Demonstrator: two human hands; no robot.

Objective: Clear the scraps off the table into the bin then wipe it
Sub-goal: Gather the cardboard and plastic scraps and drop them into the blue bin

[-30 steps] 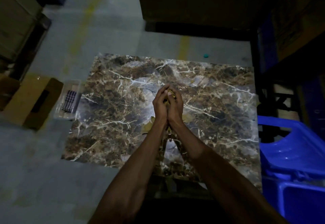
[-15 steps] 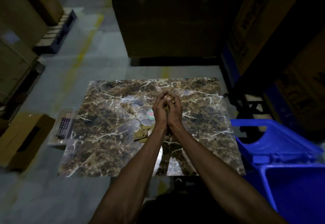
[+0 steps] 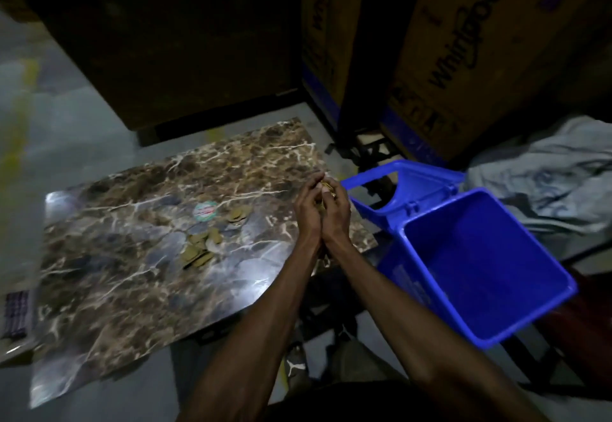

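Observation:
My left hand point(image 3: 307, 209) and my right hand point(image 3: 337, 212) are cupped together around a clump of yellowish scraps point(image 3: 326, 186), held over the right end of the marble-patterned table point(image 3: 116, 256). More tan scraps point(image 3: 200, 249) lie in a pile at the table's middle, with a smaller cluster point(image 3: 239, 214) and a round green-rimmed sticker point(image 3: 205, 211) beyond them. The open blue bin point(image 3: 477, 266) stands just right of my hands, its lid point(image 3: 397, 186) swung back.
Large cardboard boxes point(image 3: 480, 50) stand behind the bin and a dark box point(image 3: 172, 40) behind the table. A grey cloth point(image 3: 549, 170) lies heaped at the right. A clear tray with a checked cloth point(image 3: 15, 314) sits at the table's left end. My shoe point(image 3: 296, 368) shows below.
My cupped hands have carried the scraps from the table's middle to its right end, beside the bin. The view has swung right, bringing the bin's inside into sight.

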